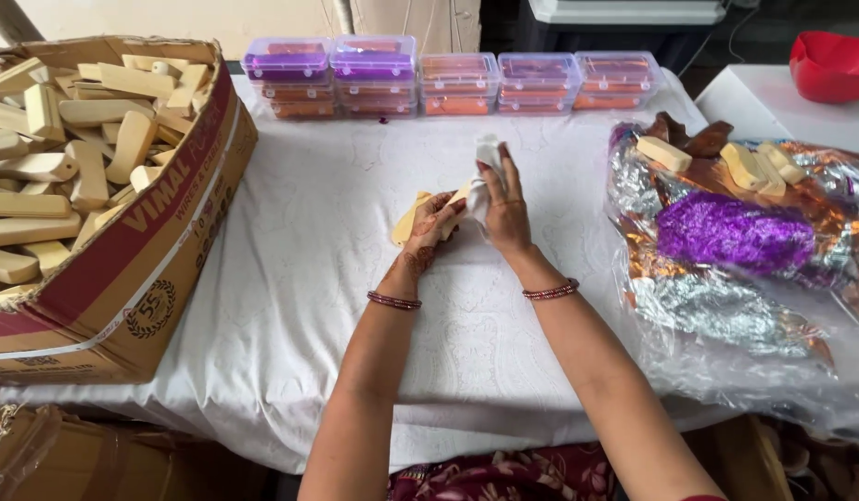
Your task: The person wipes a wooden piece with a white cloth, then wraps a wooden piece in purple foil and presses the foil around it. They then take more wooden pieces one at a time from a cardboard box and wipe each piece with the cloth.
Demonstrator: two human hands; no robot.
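My left hand grips a pale wooden piece over the middle of the white-covered table. My right hand holds a small white cloth pressed against the end of that piece. The two hands touch each other around the wood. Both wrists wear dark red bangles.
A large cardboard box full of several similar wooden pieces stands at the left. Clear plastic boxes with purple and orange contents line the far edge. At the right lies a plastic bag of silver, copper and purple foil with wooden pieces on it. A red bowl sits far right.
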